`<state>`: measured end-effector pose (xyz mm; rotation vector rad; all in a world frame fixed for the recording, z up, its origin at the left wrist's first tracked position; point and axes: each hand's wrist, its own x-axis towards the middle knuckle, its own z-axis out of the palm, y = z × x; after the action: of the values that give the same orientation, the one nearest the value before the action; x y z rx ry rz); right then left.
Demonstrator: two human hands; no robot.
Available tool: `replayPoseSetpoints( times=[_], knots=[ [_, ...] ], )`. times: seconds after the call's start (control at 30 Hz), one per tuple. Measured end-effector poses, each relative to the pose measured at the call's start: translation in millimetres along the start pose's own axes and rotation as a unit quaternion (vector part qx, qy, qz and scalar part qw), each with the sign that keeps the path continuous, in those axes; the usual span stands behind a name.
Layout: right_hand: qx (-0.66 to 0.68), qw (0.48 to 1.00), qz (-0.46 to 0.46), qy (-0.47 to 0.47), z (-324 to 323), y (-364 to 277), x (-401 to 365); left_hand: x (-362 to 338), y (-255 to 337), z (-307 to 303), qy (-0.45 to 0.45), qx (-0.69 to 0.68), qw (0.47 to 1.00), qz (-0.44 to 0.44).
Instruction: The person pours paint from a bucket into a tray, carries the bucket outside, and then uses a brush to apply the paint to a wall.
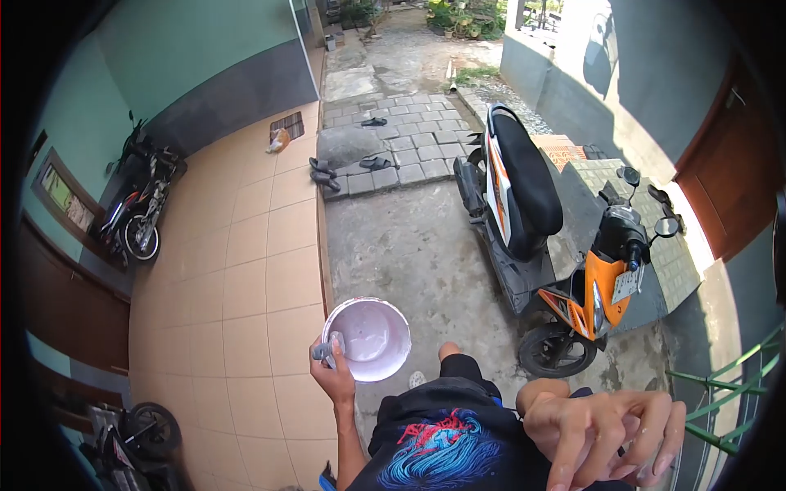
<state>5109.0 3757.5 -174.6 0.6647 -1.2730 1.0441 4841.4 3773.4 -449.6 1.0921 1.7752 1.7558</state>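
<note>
My left hand (334, 378) is closed on the near left side of a whitish-pink bucket (395, 353), which it holds up off the ground. The bucket's open mouth faces me, and its inner wall and bottom show no large contents. A small grey thing (323, 351) is gripped along with the rim; its kind I cannot make out. At the lower right, my right hand (606, 434) hovers close to the camera with its fingers loosely bent and apart, holding nothing visible.
An orange and white scooter (524, 188) stands on the concrete to the right. Sandals (323, 173) lie by the paving, and a cat (279, 141) rests near a mat (288, 124). Motorcycles (143, 200) stand along the left wall. Green plant leaves (720, 385) reach in at right.
</note>
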Motion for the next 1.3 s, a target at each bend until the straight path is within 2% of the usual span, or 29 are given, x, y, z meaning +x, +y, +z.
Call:
replayPoseSetpoints(
  times=[0.13,0.3,0.37,0.43,0.53,0.6,0.63,0.73,0.83,0.93,1.0,1.13,1.2,1.3],
  knots=[
    [0.003,1.0,-0.015,0.022,-67.9,46.0,10.0,69.1,2.5,58.1,-0.025,-0.003,1.0,-0.003],
    [0.013,0.999,-0.04,0.021,-205.6,119.7,18.0,183.7,-51.8,160.1,-0.022,-0.009,1.0,0.012],
    [0.001,0.997,-0.019,0.069,-256.7,143.9,29.0,221.3,-62.4,190.9,-0.027,0.006,1.0,0.009],
    [0.02,0.999,-0.029,0.041,-319.6,172.0,52.8,273.7,-65.8,235.8,-0.005,-0.034,0.999,-0.02],
    [0.042,0.998,-0.026,0.028,-399.7,211.9,84.1,341.2,-66.5,284.4,0.003,-0.003,1.0,-0.01],
    [0.02,0.996,-0.031,0.087,-444.0,237.3,99.3,382.1,-73.1,311.3,0.011,0.018,1.0,0.002],
    [0.012,0.996,-0.028,0.088,-495.2,261.4,113.2,426.0,-73.7,348.7,0.016,0.013,1.0,-0.006],
    [-0.02,0.992,-0.016,0.122,-572.5,298.4,125.3,496.7,-94.0,400.6,0.009,0.009,1.0,-0.012],
    [-0.022,0.996,-0.013,0.083,-658.9,346.8,133.8,578.4,-120.3,467.1,0.007,0.008,1.0,-0.009],
    [-0.04,0.99,-0.058,0.124,-728.7,403.0,144.9,666.2,-144.2,530.9,-0.007,-0.013,1.0,-0.014],
    [-0.105,0.978,-0.108,0.147,-776.6,430.9,165.1,724.0,-135.9,578.6,-0.034,-0.006,0.999,-0.003],
    [-0.083,0.991,-0.04,0.098,-878.2,469.2,211.8,837.6,-139.0,663.4,-0.097,-0.028,0.995,-0.016],
    [-0.139,0.976,-0.078,0.15,-921.6,492.0,218.3,886.3,-136.5,706.4,-0.126,-0.01,0.992,0.006],
    [-0.275,0.914,-0.045,0.295,-1016.6,526.3,207.3,946.2,-151.3,770.0,-0.135,-0.013,0.991,-0.014]
  ],
)
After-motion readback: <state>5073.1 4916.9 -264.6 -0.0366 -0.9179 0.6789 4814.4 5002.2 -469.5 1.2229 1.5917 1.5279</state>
